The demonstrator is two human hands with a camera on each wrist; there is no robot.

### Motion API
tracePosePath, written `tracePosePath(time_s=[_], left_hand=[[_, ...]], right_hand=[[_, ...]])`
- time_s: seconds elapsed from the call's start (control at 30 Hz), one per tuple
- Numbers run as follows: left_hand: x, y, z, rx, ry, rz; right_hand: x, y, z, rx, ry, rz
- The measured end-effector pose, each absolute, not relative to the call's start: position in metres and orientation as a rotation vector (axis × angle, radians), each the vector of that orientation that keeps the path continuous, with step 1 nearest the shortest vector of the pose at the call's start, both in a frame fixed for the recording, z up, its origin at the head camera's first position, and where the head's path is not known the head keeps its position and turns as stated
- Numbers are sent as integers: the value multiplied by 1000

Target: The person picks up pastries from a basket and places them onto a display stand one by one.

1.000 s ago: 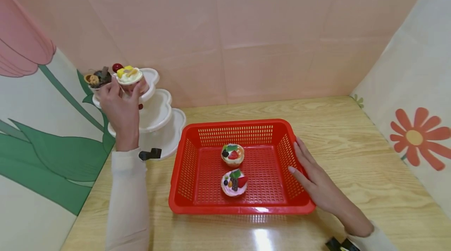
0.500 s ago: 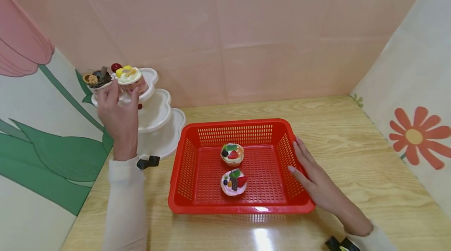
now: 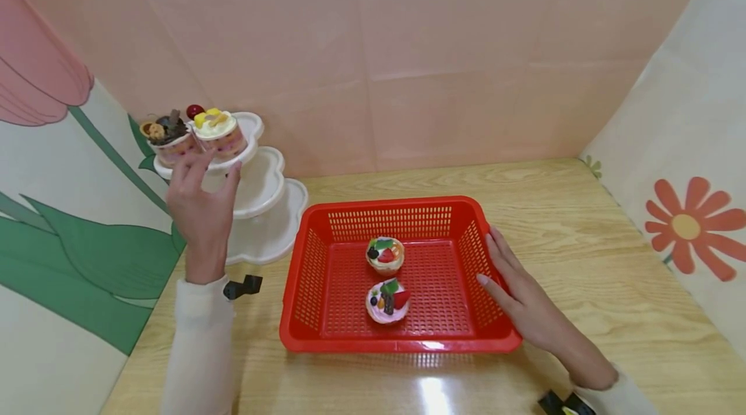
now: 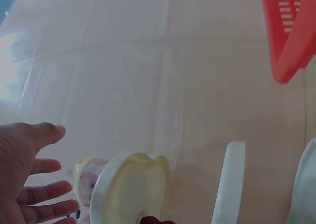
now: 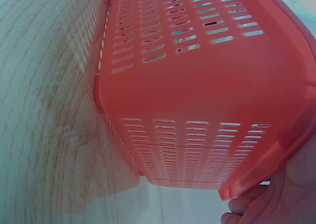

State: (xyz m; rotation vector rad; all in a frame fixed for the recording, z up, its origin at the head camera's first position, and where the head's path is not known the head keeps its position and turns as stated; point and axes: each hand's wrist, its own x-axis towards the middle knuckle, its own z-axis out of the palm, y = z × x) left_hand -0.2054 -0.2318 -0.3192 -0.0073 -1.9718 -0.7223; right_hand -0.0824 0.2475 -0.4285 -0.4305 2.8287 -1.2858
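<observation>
My left hand (image 3: 201,204) is just in front of the top tier of a white three-tier stand (image 3: 262,182), thumb and fingers apart with nothing between them. Two cups stand on that tier: a cup dessert topped with yellow fruit (image 3: 218,135), and one with chocolate and cookie (image 3: 171,138). In the left wrist view, the fingers (image 4: 47,192) spread beside the tier. On the right, my right hand (image 3: 527,302) grips the rim of a red plastic basket (image 3: 402,345), thumb over the inner side. Inside the basket lie two cupcakes, one cream-topped (image 3: 384,255), one pink-topped (image 3: 387,302).
The basket sits on a wood-grain table (image 3: 553,208), right of the stand. Behind the top cups a red cherry (image 3: 195,111) shows. A pink back wall (image 3: 466,78) and patterned side walls enclose the table.
My left hand has come down and back from the two cups on the top tier, which stay there. My right hand and the basket hold still.
</observation>
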Motion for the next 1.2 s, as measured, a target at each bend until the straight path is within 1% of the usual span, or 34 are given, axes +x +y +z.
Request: tracePosePath(time_s=[0.33, 0.53, 0.83, 1.2], left_hand=[[-191, -227, -327, -63, -2049, -806], [-187, -223, -332, -153, -2048, -818], [-175, -211, -345, -218, -2154, -919], [-163, -195, -351, -306, -2258, -1013]], right_hand=[[-84, 248, -428, -447, 2833, -1281], [-84, 249, -428, -451, 2843, -1290], [-83, 248, -431, -443, 2826, -1311], [-83, 249, -430, -447, 2830, -1303]])
